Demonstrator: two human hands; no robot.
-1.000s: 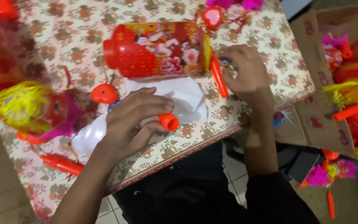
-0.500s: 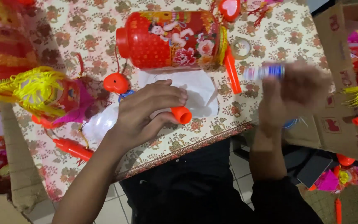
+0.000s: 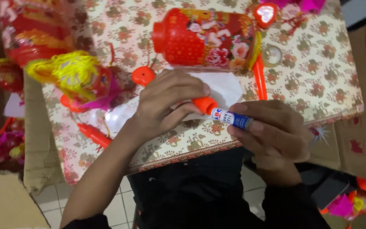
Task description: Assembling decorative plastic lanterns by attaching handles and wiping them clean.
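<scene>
Over the floral tablecloth (image 3: 318, 85), right hand (image 3: 272, 135), off to the side half a second ago, now presses a small blue-and-white battery (image 3: 232, 118) into the orange tube (image 3: 205, 104) clenched by left hand (image 3: 166, 106); insertion looks underway.

This looked like a small home craft workshop for festive lanterns. A table under a floral tablecloth (image 3: 318, 80) carried a red plastic lantern (image 3: 204, 39) near its far edge, yellow tassels (image 3: 64, 72) at its left edge (tangled with pink trim), and orange plastic sticks (image 3: 93, 135). Cardboard boxes (image 3: 363, 140) of more ornaments stood around on a white tiled floor (image 3: 115, 208).
</scene>
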